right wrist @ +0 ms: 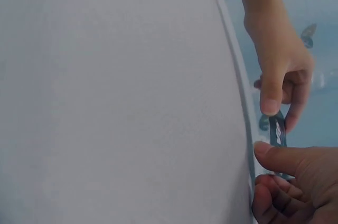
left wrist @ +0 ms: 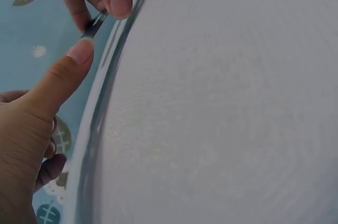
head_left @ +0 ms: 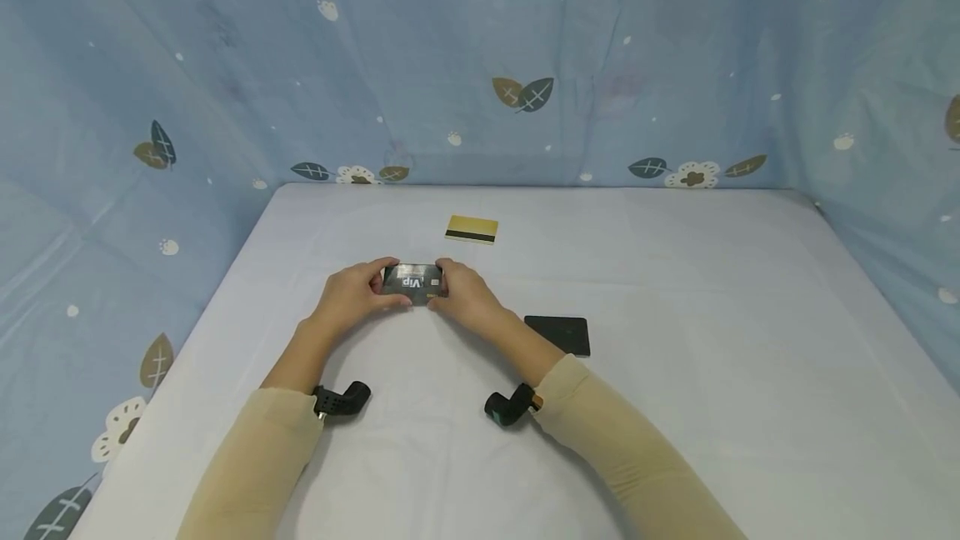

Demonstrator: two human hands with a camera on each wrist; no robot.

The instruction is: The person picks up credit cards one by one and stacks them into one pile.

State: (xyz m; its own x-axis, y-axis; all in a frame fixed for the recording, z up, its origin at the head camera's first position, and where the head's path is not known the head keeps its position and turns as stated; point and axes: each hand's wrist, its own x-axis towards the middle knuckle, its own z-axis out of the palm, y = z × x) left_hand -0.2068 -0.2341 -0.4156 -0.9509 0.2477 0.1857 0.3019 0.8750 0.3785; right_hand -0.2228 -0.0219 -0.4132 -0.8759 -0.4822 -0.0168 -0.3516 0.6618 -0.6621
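Observation:
Both hands hold a dark grey card (head_left: 412,280) with "Vip" lettering, upside down in the head view, and a small light square like a chip. My left hand (head_left: 351,293) pinches its left end between thumb and fingers. At the opposite end, my right hand (head_left: 467,293) grips it in the same way. The right wrist view shows the card (right wrist: 277,131) nearly edge-on, spanning from one hand to the other. Seen from the left wrist, only a thin dark piece of the card (left wrist: 95,26) shows between the fingers.
Beyond the hands lies a yellow card (head_left: 471,229) with a black stripe. A black card (head_left: 558,334) lies beside the right forearm, partly covered by it. White cloth covers the table (head_left: 712,340), and a blue patterned curtain (head_left: 450,40) hangs behind and at the sides.

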